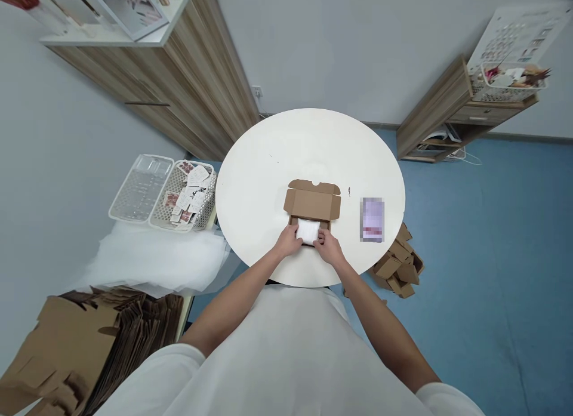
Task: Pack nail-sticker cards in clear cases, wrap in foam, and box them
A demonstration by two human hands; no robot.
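An unfolded-lid cardboard mailer box (312, 205) lies on the white round table, its lid tipped back and side flaps spread. In its tray sits a small white wrapped packet (308, 231). My left hand (289, 242) grips the packet's left edge, with the thumb towards the near side. On the packet's right edge, my right hand (329, 247) has its fingers bent and closed against it. What the white wrapping contains is hidden.
On the round table (259, 165), a blurred purple item (372, 219) lies right of the box. White baskets (183, 195) of cards, foam sheets (156, 255) and flat cardboard (67, 344) are at left. Cardboard boxes (398, 264) pile on the floor at right, below a wooden cabinet (441, 105).
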